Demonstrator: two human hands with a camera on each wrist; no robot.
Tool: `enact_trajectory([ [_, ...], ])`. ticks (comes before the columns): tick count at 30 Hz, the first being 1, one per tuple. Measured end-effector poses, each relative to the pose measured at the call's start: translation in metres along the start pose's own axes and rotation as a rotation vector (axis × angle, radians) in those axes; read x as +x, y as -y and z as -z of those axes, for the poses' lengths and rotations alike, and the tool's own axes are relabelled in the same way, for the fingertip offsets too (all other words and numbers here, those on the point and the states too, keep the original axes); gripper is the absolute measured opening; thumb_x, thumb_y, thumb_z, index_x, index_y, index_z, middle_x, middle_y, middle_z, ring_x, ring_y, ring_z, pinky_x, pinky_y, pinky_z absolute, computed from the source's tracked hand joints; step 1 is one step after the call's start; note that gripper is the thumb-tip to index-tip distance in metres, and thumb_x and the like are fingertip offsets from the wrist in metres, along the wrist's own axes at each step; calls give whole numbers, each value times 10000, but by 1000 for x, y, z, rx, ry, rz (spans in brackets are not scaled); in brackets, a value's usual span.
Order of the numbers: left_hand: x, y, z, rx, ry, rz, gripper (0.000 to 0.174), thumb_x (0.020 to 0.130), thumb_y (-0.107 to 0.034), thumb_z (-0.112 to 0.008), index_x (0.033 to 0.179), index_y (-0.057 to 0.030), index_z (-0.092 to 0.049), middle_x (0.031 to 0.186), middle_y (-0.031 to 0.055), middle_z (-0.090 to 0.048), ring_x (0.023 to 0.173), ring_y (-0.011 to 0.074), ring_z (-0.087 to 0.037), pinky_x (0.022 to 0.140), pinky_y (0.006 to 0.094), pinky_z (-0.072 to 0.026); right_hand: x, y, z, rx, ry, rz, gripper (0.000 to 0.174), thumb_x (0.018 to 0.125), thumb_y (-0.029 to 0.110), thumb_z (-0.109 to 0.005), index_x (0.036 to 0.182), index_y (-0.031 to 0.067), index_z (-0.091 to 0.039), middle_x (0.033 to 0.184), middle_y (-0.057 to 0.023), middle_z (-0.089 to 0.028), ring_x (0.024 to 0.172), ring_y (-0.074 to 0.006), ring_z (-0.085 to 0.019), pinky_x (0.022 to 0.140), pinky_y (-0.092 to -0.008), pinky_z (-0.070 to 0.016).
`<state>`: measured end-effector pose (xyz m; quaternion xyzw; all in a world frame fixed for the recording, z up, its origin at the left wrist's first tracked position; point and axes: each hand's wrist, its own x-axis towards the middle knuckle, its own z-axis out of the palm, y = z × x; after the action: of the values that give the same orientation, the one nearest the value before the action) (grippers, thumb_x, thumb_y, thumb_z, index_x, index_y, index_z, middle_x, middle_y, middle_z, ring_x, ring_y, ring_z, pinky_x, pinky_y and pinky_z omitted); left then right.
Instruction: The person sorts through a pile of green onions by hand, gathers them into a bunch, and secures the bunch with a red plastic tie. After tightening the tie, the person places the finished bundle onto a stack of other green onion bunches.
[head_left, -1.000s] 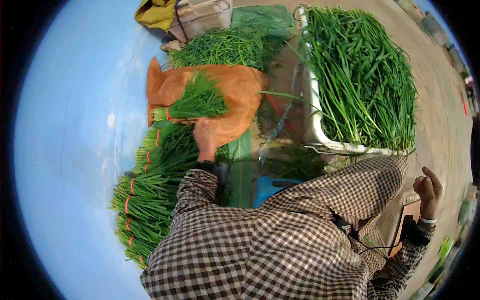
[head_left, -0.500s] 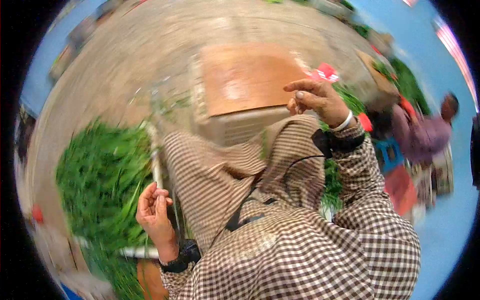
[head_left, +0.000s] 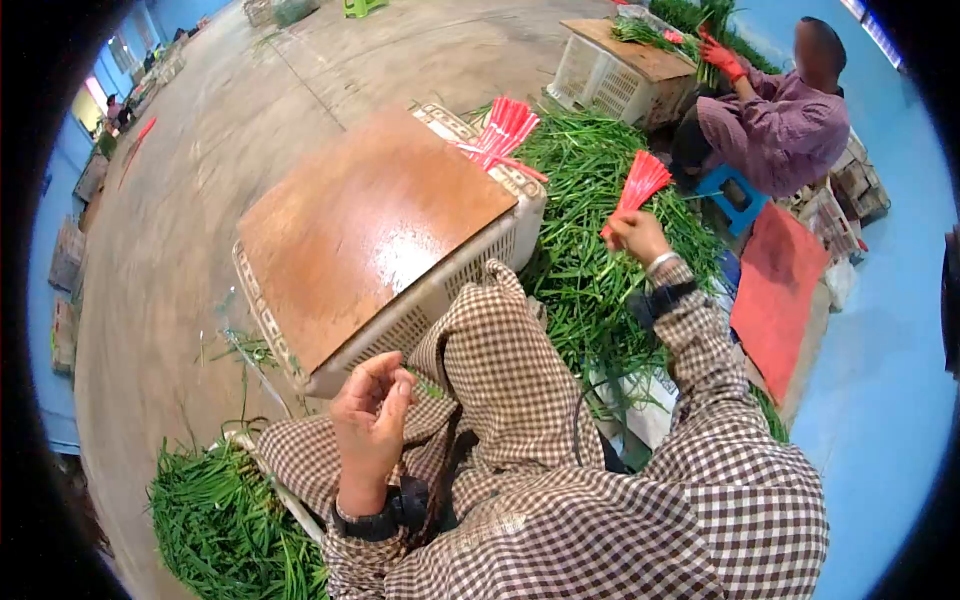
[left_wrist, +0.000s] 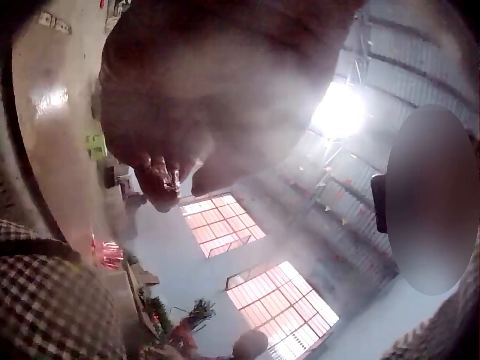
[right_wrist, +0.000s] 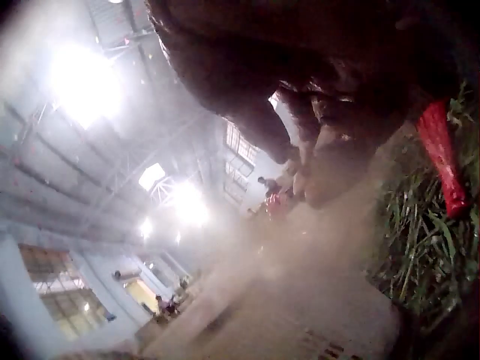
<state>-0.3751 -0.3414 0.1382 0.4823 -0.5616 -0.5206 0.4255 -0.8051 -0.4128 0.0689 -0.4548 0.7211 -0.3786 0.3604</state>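
Observation:
In the head view my right hand grips the narrow lower end of a fanned bundle of red ties, above a heap of green stalks. The right wrist view shows that hand dark and close, with red ties beside it. My left hand is raised over my lap near the board's lower edge, its fingers loosely bent and nothing visible in them. It fills the top of the left wrist view as a dark hand. Another red bundle lies at the board's far corner.
A brown board tops a white crate before my knees. More greens fill a container at lower left. At upper right, a person in red gloves sits on a blue stool beside another board-topped crate.
The head view has swung from the tied bunches to the board and crate. My right hand has moved outward from near the board and now holds red ties; my left hand is raised over my lap.

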Motion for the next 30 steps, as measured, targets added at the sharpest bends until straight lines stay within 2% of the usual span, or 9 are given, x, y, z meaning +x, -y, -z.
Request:
enact_trajectory([
  [3, 9, 0, -6, -23, 19, 32, 227, 839, -34, -572, 1053, 36, -542, 815, 30, -592, 699, 78, -551, 622, 207, -467, 116, -44, -16, -263, -117, 265, 245, 791, 208, -595, 729, -28, -613, 628, -74, -618, 587, -184, -598, 592, -300, -482],
  [4, 11, 0, -6, -14, 16, 34, 227, 839, -34, -572, 1053, 36, -542, 815, 30, -592, 699, 78, -551, 622, 207, -467, 132, -35, -30, -391, -178, 242, 309, 771, 257, -633, 895, -26, -641, 829, -135, -663, 763, -260, -638, 714, -330, -491],
  [6, 13, 5, -5, 87, 17, 54, 231, 839, -37, -568, 1056, 40, -543, 815, 35, -593, 705, 84, -556, 629, 210, -471, 168, -34, -60, -527, -131, 64, 466, 774, 286, -655, 1085, -53, -578, 1065, -189, -611, 984, -264, -597, 856, -332, -459],
  [9, 15, 12, -6, 75, -35, 107, 219, 836, -33, -563, 1040, 45, -547, 806, 44, -596, 697, 96, -557, 632, 223, -474, 203, -53, -88, -303, 11, 27, 377, 770, 244, -660, 1031, -25, -620, 987, -178, -640, 843, -245, -637, 755, -332, -500],
  [13, 18, 19, -8, 78, -48, 132, 210, 827, -23, -567, 1024, 50, -553, 801, 54, -604, 697, 109, -561, 635, 231, -476, 157, -16, -81, -426, -134, 207, 176, 785, 171, -625, 823, 8, -679, 688, -108, -649, 607, -182, -608, 602, -319, -489],
  [16, 24, 15, -13, 80, -22, 108, 221, 825, -39, -575, 1023, 57, -552, 810, 62, -610, 698, 113, -564, 637, 236, -477, 102, 21, -56, -277, -151, 242, 187, 779, 194, -635, 832, 21, -681, 755, -120, -660, 710, -224, -628, 659, -343, -494],
  [19, 32, 24, -20, -27, 80, 99, 262, 820, -47, -555, 1049, 81, -540, 854, 111, -631, 705, 128, -585, 640, 247, -495, 27, 50, -57, -317, -328, 592, 155, 754, 174, -646, 841, 47, -667, 731, -95, -632, 683, -226, -607, 605, -335, -472],
  [25, 68, 41, -35, -401, 35, 442, 427, 877, -417, -523, 1015, -14, -518, 871, 111, -635, 702, 155, -631, 531, 217, -434, -104, 111, -131, -725, -145, 1107, 65, 661, 135, -591, 712, 122, -554, 687, -60, -515, 670, -237, -539, 603, -394, -422],
  [30, 50, 86, -2, -650, -46, 398, 274, 887, -227, -532, 937, 41, -557, 794, 147, -633, 601, 171, -621, 462, 207, -443, -149, 114, -181, -650, 31, 1469, 192, 673, 119, -552, 855, 94, -608, 818, -79, -568, 721, -241, -551, 610, -372, -441],
])
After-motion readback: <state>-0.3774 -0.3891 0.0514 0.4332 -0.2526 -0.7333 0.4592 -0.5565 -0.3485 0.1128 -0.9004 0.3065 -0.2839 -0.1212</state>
